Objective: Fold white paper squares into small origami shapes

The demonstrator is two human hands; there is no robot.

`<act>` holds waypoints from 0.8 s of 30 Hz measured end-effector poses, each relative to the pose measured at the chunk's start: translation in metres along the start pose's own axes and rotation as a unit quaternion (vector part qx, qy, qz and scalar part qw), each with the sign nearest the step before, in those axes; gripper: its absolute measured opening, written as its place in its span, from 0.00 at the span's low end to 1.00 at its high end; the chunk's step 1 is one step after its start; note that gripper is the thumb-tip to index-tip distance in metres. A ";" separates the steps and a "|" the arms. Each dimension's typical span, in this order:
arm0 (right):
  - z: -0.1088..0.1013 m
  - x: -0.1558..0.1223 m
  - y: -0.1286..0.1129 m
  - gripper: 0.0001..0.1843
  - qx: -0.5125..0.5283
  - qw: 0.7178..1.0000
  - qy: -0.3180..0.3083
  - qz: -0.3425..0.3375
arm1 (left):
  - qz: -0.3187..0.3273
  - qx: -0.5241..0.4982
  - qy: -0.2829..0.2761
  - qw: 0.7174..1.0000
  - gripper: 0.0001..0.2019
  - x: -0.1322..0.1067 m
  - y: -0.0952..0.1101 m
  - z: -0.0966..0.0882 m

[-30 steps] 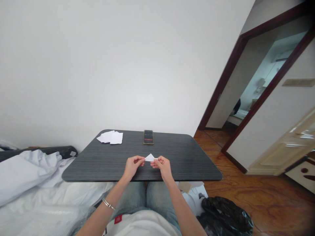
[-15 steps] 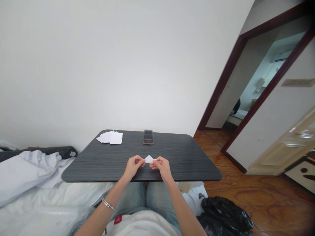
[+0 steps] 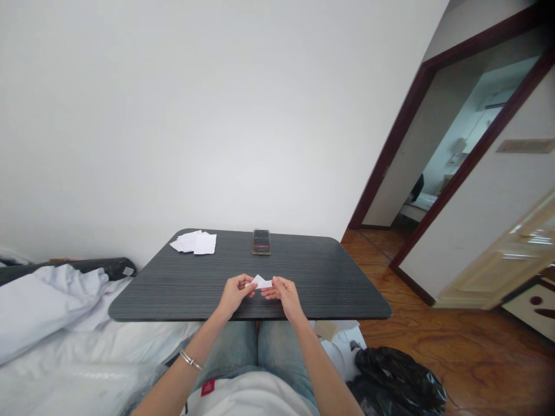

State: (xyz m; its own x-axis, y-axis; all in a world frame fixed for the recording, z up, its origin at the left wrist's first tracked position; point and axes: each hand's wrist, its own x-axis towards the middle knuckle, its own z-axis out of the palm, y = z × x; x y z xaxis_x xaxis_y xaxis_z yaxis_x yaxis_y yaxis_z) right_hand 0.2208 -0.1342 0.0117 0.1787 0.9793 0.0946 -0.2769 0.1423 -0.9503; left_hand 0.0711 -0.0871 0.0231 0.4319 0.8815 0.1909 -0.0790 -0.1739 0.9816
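A small folded piece of white paper is held between my two hands, just above the near part of the dark table. It has a pointed peak on its left and a flat strip reaching right. My left hand pinches its left end between thumb and fingers. On the other side, my right hand grips the strip's right end, its lower fingers stretched beneath the paper. Fingers hide both ends of the paper.
Loose white paper sheets lie at the table's far left. A phone-like dark rectangular device rests near the back edge. White bedding is at left; a black plastic bag sits on the floor at right.
The paper's peak has shifted slightly left and a flat strip now shows at its right. My right fingers have straightened a little; both hands stay in nearly the same place.
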 end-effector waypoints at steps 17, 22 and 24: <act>-0.002 -0.003 -0.007 0.15 -0.003 0.998 -0.051 0.022 | 0.012 0.000 0.004 1.000 0.10 -0.001 0.002 -0.001; -0.003 -0.002 -0.004 0.14 -0.009 0.998 -0.050 0.024 | 0.010 -0.004 0.006 1.000 0.10 -0.001 0.000 -0.001; -0.003 -0.001 -0.003 0.14 -0.013 0.999 -0.046 0.025 | 0.008 -0.006 0.004 1.000 0.10 -0.001 0.000 -0.001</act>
State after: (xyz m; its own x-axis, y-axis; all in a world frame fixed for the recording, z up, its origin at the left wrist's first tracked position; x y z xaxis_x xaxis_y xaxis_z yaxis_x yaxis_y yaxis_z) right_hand 0.2244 -0.1364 0.0136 0.0771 0.9943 0.0733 -0.2578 0.0909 -0.9619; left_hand 0.0700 -0.0874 0.0231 0.4234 0.8822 0.2061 -0.0959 -0.1826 0.9785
